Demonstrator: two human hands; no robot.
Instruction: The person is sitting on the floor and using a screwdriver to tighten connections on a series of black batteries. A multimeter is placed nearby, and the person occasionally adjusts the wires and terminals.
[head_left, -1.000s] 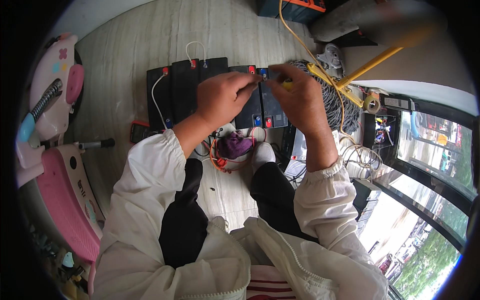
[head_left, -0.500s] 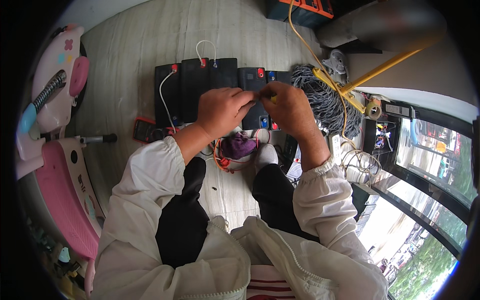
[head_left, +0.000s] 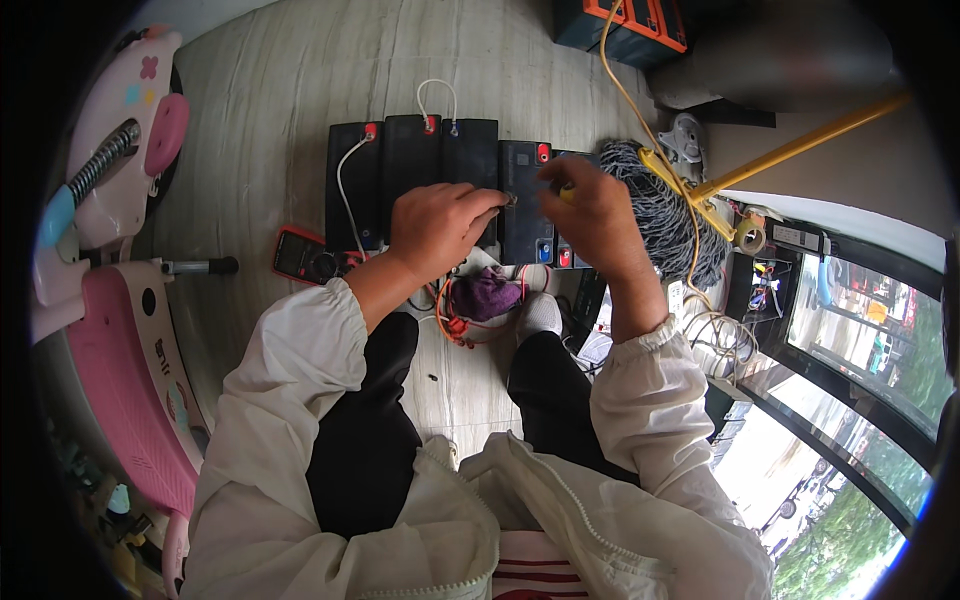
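Note:
My left hand (head_left: 437, 228) is closed in a pinch, its thumb and forefinger on a tiny dark piece (head_left: 511, 199) too small to name. To its right, my right hand (head_left: 600, 212) curls round a small yellow object (head_left: 567, 192), mostly hidden by the fingers. Both hands hover over a row of black block batteries on the floor. Beneath the gap between them lies one battery (head_left: 524, 218) with red and blue terminals. White wires (head_left: 343, 190) run from the terminals of the batteries farther left (head_left: 410, 160).
A red-and-black multimeter (head_left: 300, 254) lies left of the batteries. Near my feet are a purple cloth (head_left: 486, 294) and red wires. On the right are a grey mop head (head_left: 670, 215) with a yellow handle and coiled cable (head_left: 720, 335). A pink-and-white scooter (head_left: 125, 370) stands left.
My hands, together half a second ago, are now apart. The right one has moved right with the yellow object; the left stays pinched over the batteries. The view has shifted slightly.

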